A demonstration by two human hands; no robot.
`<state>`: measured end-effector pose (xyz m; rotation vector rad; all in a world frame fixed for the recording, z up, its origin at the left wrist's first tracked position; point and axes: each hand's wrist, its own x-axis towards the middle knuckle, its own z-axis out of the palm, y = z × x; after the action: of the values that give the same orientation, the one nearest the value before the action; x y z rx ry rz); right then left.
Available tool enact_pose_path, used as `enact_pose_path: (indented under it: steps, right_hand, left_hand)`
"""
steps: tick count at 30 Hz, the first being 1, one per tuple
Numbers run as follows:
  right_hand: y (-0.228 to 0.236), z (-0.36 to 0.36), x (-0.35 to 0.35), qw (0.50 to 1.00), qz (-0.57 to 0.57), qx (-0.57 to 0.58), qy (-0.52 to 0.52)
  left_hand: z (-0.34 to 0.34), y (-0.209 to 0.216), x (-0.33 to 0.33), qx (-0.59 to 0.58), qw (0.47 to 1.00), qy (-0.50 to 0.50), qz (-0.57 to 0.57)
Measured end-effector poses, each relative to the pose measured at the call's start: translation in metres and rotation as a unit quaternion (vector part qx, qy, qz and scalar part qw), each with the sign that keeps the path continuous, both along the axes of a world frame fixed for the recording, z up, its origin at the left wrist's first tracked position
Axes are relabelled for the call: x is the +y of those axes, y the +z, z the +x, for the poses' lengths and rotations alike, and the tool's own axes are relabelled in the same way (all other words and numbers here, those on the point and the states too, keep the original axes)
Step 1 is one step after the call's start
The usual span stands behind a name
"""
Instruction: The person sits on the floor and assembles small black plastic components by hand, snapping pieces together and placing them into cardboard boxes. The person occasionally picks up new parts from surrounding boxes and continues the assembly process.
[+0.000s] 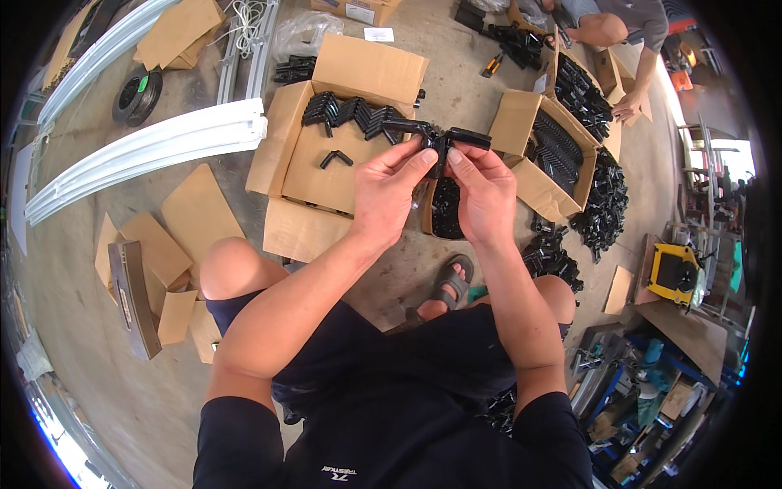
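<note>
My left hand (389, 191) and my right hand (486, 194) are raised side by side in front of me, both pinching a black angled plastic bracket (438, 138) between thumbs and fingers. One arm of the bracket sticks out to the left, the other to the right. Below and behind it stands an open cardboard box (285, 122) with a row of the same black brackets (354, 112) along its far side and one loose bracket (335, 158) on its floor.
A second open box (515, 122) full of black parts stands to the right, with a heap of black parts (604, 205) beside it. Another person (619, 28) sits at the far right. White metal profiles (147, 151) and cardboard scraps (167, 244) lie at left.
</note>
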<state>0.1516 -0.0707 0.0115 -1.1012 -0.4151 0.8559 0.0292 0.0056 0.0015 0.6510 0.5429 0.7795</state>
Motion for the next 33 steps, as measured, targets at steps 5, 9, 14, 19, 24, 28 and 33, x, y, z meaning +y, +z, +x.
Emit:
enact_pose_path:
  steps: [5,9,14,19,24,28,33]
  right_hand:
    - [-0.0016,0.0008,-0.0018,0.998,-0.017,-0.058,-0.005]
    - [-0.0025,-0.0023,-0.0015,0.997,-0.013,-0.068,-0.014]
    - [-0.0056,-0.0079,-0.0020,0.999,0.026,-0.021,-0.017]
    - [-0.0085,-0.0077,-0.0033,0.999,0.028,-0.014,-0.021]
    - [-0.0031,-0.0076,-0.0017,1.000,-0.007,-0.015,-0.012]
    - [-0.0053,-0.0047,-0.0018,1.000,-0.008,-0.024,-0.009]
    - [-0.0065,-0.0034,-0.0013,0.999,-0.030,-0.039,-0.018]
  left_hand:
    - [-0.0018,0.0007,0.0000,0.005,1.000,0.002,0.009]
    - [-0.0015,-0.0030,-0.0007,-0.001,1.000,0.005,0.026]
    - [-0.0011,-0.0023,-0.0013,0.000,1.000,0.009,0.024]
    - [-0.0019,0.0001,-0.0023,0.015,0.999,0.013,0.044]
    - [-0.0022,-0.0064,-0.0003,0.003,1.000,0.016,0.021]
    - [-0.0031,-0.0021,-0.0014,0.033,0.998,0.013,0.046]
    - [-0.0017,-0.0013,-0.0020,0.063,0.996,0.014,0.059]
